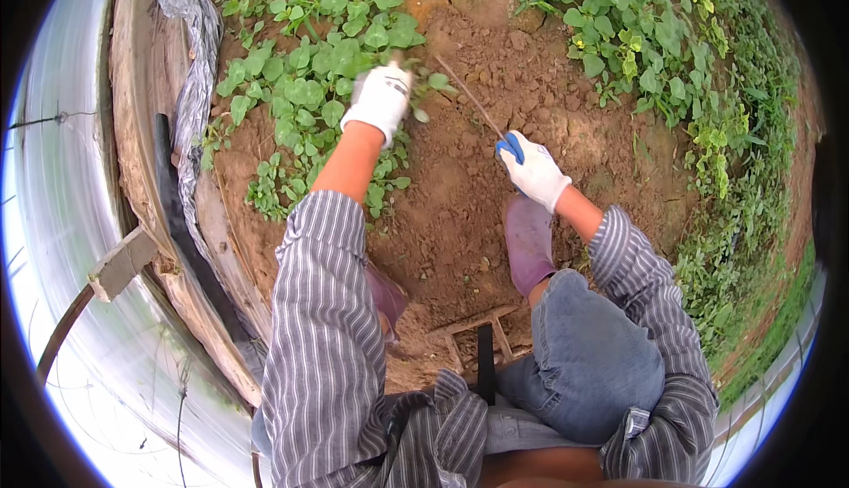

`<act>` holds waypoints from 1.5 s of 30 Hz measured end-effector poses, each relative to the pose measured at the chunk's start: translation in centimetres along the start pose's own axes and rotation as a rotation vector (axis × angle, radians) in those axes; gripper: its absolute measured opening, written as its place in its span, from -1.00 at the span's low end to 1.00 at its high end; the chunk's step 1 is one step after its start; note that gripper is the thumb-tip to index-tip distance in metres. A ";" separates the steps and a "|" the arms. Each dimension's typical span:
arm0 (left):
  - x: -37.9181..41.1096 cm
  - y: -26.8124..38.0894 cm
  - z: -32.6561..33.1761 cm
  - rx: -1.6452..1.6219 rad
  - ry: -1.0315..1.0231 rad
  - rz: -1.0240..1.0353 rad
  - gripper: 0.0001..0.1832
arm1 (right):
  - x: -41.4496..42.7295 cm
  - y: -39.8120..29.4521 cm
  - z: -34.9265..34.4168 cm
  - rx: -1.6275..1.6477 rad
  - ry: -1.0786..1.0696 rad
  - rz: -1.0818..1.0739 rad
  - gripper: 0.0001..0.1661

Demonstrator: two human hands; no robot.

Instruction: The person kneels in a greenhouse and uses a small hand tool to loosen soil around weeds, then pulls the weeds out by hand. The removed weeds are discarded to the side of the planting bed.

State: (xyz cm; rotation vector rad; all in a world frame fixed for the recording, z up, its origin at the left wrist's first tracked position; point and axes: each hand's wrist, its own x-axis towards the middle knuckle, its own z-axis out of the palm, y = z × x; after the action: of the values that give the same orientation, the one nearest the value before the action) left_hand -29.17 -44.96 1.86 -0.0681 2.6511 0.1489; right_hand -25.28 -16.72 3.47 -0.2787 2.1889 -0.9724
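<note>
My left hand (379, 100), in a white glove with dark marks on its back, is among low, broad-leaved green plants (305, 86). Leafy sprigs (424, 86) show just right of its fingers; blur hides whether they are gripped. My right hand (534, 168) wears a white glove with blue on the palm side and is closed around one end of a thin rod-like tool (469, 93). The rod slants up and left over loose brown soil (457, 189). Its far end is blurred close to the ground, so its exact kind is unclear.
Purple boots (529, 239) stand on the soil below my hands. Behind them is a small wooden frame (477, 329) with a black strap (486, 362). Wooden boards (152, 90), silvery sheeting (199, 30) and plastic film (60, 123) run along the left. Denser plants (637, 30) grow at right.
</note>
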 end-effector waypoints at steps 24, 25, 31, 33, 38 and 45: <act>-1.2 -1.5 2.1 0.073 0.156 -0.092 -0.77 | 9.8 -3.9 4.2 -0.290 -0.124 -0.106 -0.66; -1.5 -1.6 1.9 0.084 0.148 -0.083 -0.76 | 9.9 -4.0 4.4 -0.295 -0.129 -0.115 -0.65; -0.6 -2.2 1.4 0.049 0.203 -0.090 -0.59 | 9.8 -4.0 3.4 -0.322 -0.151 -0.107 -0.63; -0.4 -3.2 2.2 0.036 0.165 -0.175 -0.58 | 9.8 -4.2 3.6 -0.322 -0.149 -0.114 -0.63; -0.5 -5.0 3.7 0.228 0.252 -0.180 -0.67 | 10.1 -5.4 3.8 -0.315 -0.184 -0.137 -0.64; -0.5 -1.6 1.0 0.115 0.082 -0.178 -0.65 | 6.2 -3.2 3.0 -0.332 -0.201 -0.076 -0.62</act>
State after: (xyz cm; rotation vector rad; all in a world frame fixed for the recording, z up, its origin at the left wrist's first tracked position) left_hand -28.16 -46.44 1.01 -0.2759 2.7132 -0.0667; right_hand -28.00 -23.41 1.12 -0.5919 2.1574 -0.5865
